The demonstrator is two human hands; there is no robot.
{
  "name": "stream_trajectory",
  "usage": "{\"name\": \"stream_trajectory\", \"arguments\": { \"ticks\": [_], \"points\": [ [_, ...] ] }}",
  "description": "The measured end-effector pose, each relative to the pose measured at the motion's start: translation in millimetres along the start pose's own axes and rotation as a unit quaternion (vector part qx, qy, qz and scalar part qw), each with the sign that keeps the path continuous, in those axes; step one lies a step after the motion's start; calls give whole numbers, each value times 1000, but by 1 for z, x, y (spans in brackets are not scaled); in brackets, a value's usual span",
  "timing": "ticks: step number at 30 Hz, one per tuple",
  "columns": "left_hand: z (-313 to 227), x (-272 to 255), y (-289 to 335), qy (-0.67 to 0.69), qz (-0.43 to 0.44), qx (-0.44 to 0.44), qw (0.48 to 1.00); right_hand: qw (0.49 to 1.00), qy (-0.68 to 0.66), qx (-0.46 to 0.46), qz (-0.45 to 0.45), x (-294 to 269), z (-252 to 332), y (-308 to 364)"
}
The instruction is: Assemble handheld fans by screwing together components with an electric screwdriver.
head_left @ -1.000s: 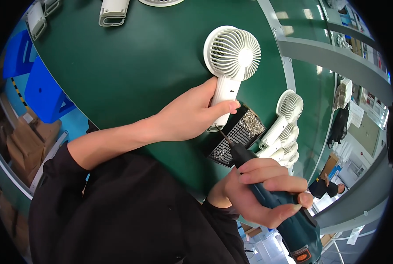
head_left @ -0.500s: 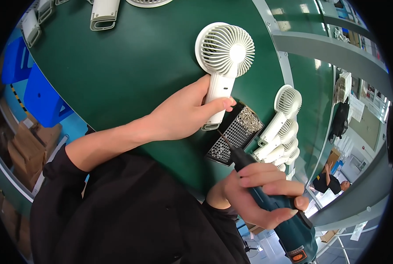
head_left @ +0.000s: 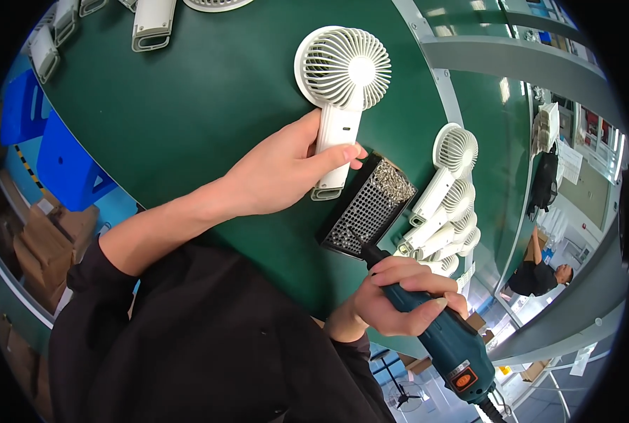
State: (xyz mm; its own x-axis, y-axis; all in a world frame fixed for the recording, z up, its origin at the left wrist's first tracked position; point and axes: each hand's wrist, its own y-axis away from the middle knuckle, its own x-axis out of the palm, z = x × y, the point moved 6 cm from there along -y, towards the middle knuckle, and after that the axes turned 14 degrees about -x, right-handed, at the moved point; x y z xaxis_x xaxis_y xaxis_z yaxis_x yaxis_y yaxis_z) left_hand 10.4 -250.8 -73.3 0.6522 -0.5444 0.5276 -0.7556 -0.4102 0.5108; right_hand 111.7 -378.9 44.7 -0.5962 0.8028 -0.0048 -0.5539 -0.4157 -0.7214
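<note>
A white handheld fan point(head_left: 344, 70) is held by its handle in my left hand point(head_left: 275, 168), thumb across the front, its round grille pointing away from me. In my right hand point(head_left: 406, 296) is a dark teal electric screwdriver point(head_left: 447, 342), with a cable at its rear end. The bit points up and left, over a black screw tray point(head_left: 323, 238) with a perforated grid. Loose screws point(head_left: 392, 182) are heaped at the tray's far end. Whether the bit touches a screw in the grid I cannot tell.
Several white fans point(head_left: 455, 151) lie in a row right of the tray on the green table point(head_left: 208, 92). More fan parts point(head_left: 153, 25) lie at the far left. Blue stools point(head_left: 71, 162) and cardboard boxes point(head_left: 46, 236) stand left. A metal frame point(head_left: 512, 56) rises at right; another person point(head_left: 540, 275) is beyond.
The screwdriver has moved a little down and left, its bit now over the tray's near part. My left hand and the fan have shifted slightly left and up in view.
</note>
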Motion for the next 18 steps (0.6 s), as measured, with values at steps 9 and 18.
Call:
{"name": "stream_trajectory", "arguments": {
  "ticks": [9,18],
  "points": [
    [-2,1,1,-16,0,3,1000,998,-33,39,28,-6,-1,4],
    [-1,0,0,2,8,3,1000,1000,21,1,-2,2,2,-3]
  ]
}}
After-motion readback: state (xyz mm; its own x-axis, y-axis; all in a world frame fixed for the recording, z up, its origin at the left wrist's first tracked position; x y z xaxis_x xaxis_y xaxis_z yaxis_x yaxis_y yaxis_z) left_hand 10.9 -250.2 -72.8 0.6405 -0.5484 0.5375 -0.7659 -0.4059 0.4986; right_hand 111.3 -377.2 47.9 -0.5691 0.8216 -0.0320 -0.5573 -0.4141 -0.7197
